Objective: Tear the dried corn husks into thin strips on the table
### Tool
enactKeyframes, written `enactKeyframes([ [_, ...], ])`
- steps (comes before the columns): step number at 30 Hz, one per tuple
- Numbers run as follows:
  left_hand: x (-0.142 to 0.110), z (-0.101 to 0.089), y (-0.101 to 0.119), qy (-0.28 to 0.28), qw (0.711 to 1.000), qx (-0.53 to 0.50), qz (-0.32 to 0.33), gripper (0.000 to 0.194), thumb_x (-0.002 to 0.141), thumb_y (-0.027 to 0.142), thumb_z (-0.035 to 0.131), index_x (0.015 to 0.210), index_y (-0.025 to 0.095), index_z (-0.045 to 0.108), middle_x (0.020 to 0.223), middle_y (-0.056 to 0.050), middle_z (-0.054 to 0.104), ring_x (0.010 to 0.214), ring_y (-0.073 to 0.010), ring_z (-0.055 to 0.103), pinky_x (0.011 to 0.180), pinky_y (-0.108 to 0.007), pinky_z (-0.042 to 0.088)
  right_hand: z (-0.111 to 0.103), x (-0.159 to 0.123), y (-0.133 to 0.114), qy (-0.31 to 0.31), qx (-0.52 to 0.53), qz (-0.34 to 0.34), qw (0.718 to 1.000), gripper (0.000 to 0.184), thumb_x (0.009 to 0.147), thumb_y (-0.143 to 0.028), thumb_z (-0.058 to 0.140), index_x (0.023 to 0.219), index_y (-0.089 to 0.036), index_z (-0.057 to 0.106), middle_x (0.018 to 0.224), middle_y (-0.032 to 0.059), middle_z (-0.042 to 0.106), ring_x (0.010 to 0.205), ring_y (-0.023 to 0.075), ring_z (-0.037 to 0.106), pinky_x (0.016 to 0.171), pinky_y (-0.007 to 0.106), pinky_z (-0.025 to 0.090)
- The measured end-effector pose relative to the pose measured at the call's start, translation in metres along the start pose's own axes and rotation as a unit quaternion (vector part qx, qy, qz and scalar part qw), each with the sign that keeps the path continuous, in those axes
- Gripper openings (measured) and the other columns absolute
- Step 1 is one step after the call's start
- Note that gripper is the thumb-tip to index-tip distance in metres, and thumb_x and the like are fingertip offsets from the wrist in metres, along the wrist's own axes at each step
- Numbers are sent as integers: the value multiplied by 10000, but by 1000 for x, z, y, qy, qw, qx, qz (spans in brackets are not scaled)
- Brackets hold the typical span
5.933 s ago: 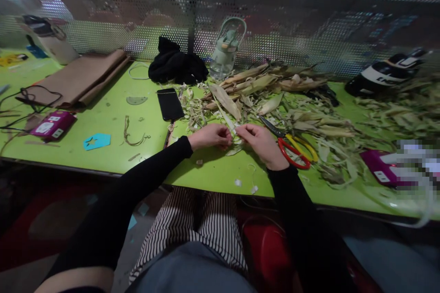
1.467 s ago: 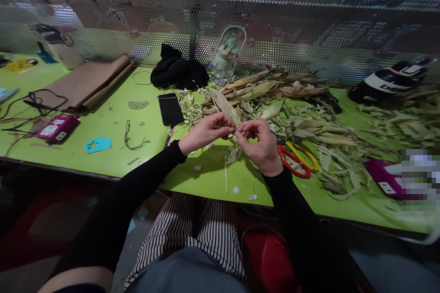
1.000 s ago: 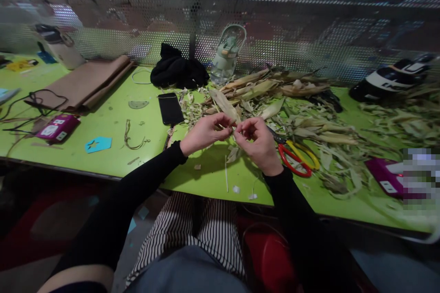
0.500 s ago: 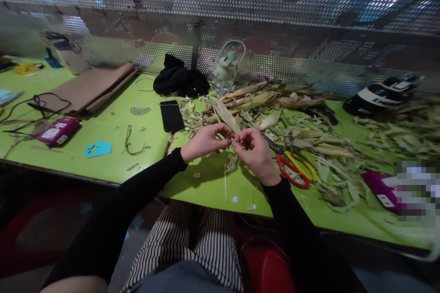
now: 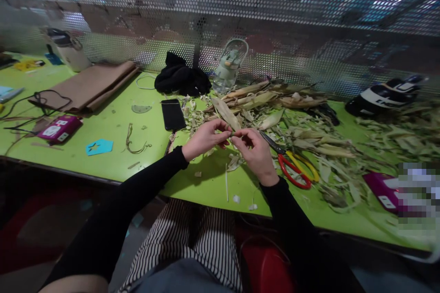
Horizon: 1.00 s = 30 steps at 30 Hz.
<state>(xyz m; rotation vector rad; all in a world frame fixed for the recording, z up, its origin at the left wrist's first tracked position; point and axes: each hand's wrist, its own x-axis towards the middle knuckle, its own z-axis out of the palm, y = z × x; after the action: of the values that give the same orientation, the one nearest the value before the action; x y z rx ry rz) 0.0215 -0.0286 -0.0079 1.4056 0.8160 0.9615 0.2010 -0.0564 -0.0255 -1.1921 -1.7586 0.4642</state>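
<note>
Corn husk (image 5: 226,112) lies just beyond your left hand (image 5: 207,138) and right hand (image 5: 256,152), fingertips nearly closed (whether they hold anything, you can't tell); pinch lightly, evenly.

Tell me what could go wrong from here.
The right hand could brush the scissors lying close beside it, perhaps nicking itself on the blades. Anything pinched between it and the left hand is too small to make out and might drop among the husks. The white scraps near the front edge of the table could get swept off.
</note>
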Motion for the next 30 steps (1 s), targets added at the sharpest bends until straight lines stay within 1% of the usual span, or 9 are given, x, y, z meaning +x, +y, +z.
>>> enactKeyframes([
  [3,-1,0,-3,4,1000,14,11,97,892,154,631,875,129,539,827,28,595,574,-24,609,567,-171,519,0,1,-2,1,0,2,1000,198,882,-400,690,833,-210,659,845,23,635,623,129,508,577,287,452],
  [7,-3,2,-4,-1,1000,26,13,102,891,163,634,872,129,540,852,24,603,599,-33,636,582,-174,529,0,0,-8,6,8,4,1000,152,871,-360,688,837,-213,671,844,26,641,611,127,497,562,280,431],
  [11,-4,2,-2,0,1000,17,-3,131,878,137,654,848,129,526,792,39,595,593,-40,638,587,-177,527,-2,0,-10,12,21,16,1000,110,833,-305,696,796,-205,668,795,8,627,602,119,486,564,275,413],
  [15,-4,0,4,-30,999,-24,-26,126,898,146,644,853,127,528,736,44,588,609,-42,626,635,-200,538,-7,2,-6,-34,83,68,994,154,827,-350,688,791,-204,652,699,-13,604,598,128,499,544,266,398],
  [19,-6,-1,8,-45,997,-59,-34,119,902,150,644,870,125,532,785,33,604,636,-35,619,672,-215,539,-9,0,-4,-55,104,74,990,150,830,-356,677,823,-211,641,699,-19,588,593,125,488,538,265,383],
  [22,-7,-2,9,-53,996,-65,-32,132,894,160,654,868,127,529,796,29,609,638,-38,609,684,-232,538,-8,-2,-8,-29,80,51,995,97,833,-314,656,839,-221,630,684,-28,545,563,119,447,511,262,359],
  [26,-7,-2,8,-67,996,-58,-27,196,850,219,722,896,122,558,820,28,608,653,-47,610,698,-253,544,-5,-4,-15,26,-21,-32,999,48,830,-234,642,799,-226,607,762,-2,583,575,122,434,523,282,371],
  [28,-7,-2,8,-68,996,-51,-28,242,820,244,757,912,119,571,840,29,608,649,-45,612,692,-252,546,-4,-4,-16,33,-55,-61,996,63,826,-216,643,785,-228,597,776,7,601,580,127,438,532,291,378],
  [30,-7,-2,8,-70,996,-38,-34,243,815,247,762,890,120,569,814,35,602,638,-43,613,679,-242,543,-4,-3,-15,32,-66,-70,995,71,826,-213,644,781,-230,591,774,8,606,574,128,436,533,295,378],
])
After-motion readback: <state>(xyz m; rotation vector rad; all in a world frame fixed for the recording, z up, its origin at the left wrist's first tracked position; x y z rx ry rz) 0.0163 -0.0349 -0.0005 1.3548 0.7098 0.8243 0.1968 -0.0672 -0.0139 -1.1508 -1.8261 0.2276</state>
